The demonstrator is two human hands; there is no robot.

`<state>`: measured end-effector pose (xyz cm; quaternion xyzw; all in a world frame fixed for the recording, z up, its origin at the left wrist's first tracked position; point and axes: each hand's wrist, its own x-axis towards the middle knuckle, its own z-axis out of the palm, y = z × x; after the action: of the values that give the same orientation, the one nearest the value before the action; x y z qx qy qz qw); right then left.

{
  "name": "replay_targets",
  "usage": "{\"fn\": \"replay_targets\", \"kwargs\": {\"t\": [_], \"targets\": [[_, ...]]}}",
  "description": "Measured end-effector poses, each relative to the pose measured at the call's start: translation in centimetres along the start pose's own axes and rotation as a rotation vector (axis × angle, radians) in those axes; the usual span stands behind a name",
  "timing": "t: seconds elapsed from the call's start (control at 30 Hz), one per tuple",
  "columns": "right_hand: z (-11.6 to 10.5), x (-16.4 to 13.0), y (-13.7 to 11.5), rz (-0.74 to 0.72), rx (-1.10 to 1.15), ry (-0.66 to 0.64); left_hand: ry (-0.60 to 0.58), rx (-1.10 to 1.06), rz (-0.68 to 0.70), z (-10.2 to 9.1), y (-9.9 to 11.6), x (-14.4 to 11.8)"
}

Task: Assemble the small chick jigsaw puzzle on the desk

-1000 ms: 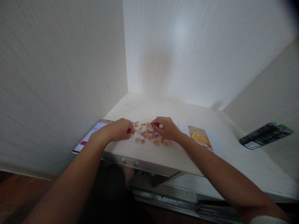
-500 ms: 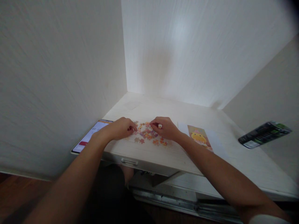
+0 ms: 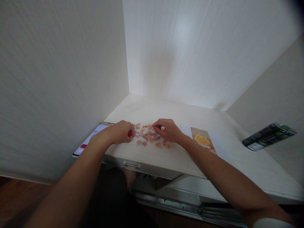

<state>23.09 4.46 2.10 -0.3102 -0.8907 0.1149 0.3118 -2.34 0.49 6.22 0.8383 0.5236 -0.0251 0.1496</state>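
The left hand (image 3: 121,132) is curled at the left edge of the loose puzzle pieces (image 3: 149,136); whether it has a piece pinched cannot be told. The right hand (image 3: 167,129), fingers drawn together, pinches a small pale piece at the heap's far right. The pieces lie scattered on the surface (image 3: 180,158) between both hands. No joined section is visible: assembly appears barely begun, nearly all pieces unplaced. A reference picture (image 3: 203,139) lies to the right, a phone (image 3: 91,139) to the left.
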Motion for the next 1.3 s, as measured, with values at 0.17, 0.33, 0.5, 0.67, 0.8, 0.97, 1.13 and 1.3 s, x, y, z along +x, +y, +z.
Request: {"fn": "replay_targets", "kwargs": {"t": [0.17,0.33,0.5,0.67,0.8,0.97,1.13,1.3], "targets": [[0.1,0.0,0.0,0.001,-0.014,-0.012,0.019,-0.009,0.032,-0.2,-0.3,0.1],[0.0,0.0,0.0,0.002,-0.018,0.005,0.021,-0.019,0.040,-0.7,-0.4,-0.1],[0.0,-0.1,0.2,-0.003,-0.010,-0.003,0.024,-0.026,0.032,-0.5,-1.1,0.2],[-0.1,0.0,0.3,0.007,-0.007,-0.018,0.059,-0.008,0.014,-0.6,-1.1,0.1],[-1.3,0.2,0.9,0.156,0.031,-0.181,0.056,-0.010,0.025,-0.6,-0.1,0.1],[-4.5,0.0,1.7,0.261,0.244,-0.752,0.032,-0.018,0.030,-0.1,0.8,0.2],[-6.0,-0.3,0.1,0.336,0.044,-0.865,0.047,-0.017,0.040,-0.1,0.6,0.1],[-5.6,-0.2,-0.8,0.287,-0.009,-0.813,0.030,0.002,0.046,-0.4,0.3,0.2]]}}
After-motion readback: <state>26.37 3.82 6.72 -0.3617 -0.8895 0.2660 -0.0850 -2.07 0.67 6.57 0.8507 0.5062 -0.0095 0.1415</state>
